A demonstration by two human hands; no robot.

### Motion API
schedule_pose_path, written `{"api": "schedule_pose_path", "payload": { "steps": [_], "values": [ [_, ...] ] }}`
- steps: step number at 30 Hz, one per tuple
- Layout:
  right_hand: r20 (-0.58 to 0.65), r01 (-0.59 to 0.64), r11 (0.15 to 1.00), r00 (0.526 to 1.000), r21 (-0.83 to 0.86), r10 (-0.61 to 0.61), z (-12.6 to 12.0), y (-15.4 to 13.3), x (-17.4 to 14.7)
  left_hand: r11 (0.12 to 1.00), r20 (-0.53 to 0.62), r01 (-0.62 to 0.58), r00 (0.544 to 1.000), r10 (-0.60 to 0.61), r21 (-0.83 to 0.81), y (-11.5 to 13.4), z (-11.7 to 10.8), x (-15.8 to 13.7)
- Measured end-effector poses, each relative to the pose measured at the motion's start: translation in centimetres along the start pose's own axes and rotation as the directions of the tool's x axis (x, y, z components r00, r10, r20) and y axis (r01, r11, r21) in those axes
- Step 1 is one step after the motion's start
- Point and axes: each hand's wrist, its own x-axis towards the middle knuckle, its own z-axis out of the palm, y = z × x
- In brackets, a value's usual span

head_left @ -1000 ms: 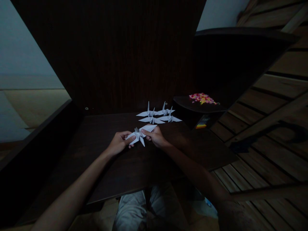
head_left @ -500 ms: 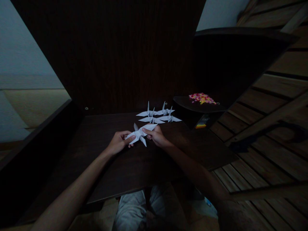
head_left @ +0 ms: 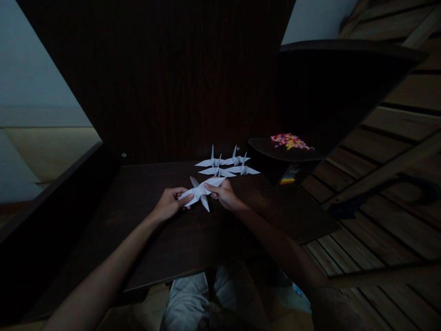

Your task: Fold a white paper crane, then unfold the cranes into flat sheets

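While the left hand (head_left: 169,203) and right hand (head_left: 225,195) each keep a pinched grip on opposite ends, the paper crane (head_left: 200,192) sits smack between them.

Pile of pink, red and yellow bits (head_left: 290,141) on dark rounded shelf (head_left: 264,148), right of centre; yellow-edged object (head_left: 288,180) beneath shelf. Slatted wood (head_left: 396,181) down right side. Pale wall (head_left: 37,69), upper left. Tall dark panel (head_left: 155,78), upper centre.

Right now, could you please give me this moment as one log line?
left grip: holds one wing of white paper crane | right grip: holds its other wing | desk: four more cranes beyond
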Motion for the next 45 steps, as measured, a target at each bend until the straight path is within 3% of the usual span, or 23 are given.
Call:
{"api": "schedule_pose_path", "payload": {
  "steps": [20, 34, 45],
  "values": [
    [-0.006, 0.009, 1.0, 1.0, 0.028, -0.009, 0.03, -0.42, 0.14, 0.997, 0.007, 0.021, 1.0, -0.021, 0.071, -0.03, -0.22, 0.21],
    [0.018, 0.015, 0.999, 1.0, -0.051, -0.014, -0.13, -0.91, 0.09, 0.997, 0.032, 0.015, 0.999, -0.017, 0.072, -0.63, -0.62, 0.45],
    [0.001, -0.048, 0.995, 0.999, -0.088, 0.048, -0.71, -0.34, 0.61, 0.999, 0.041, 0.043, 0.998, -0.042, -0.014, -0.41, -0.56, 0.33]
  ]
}}
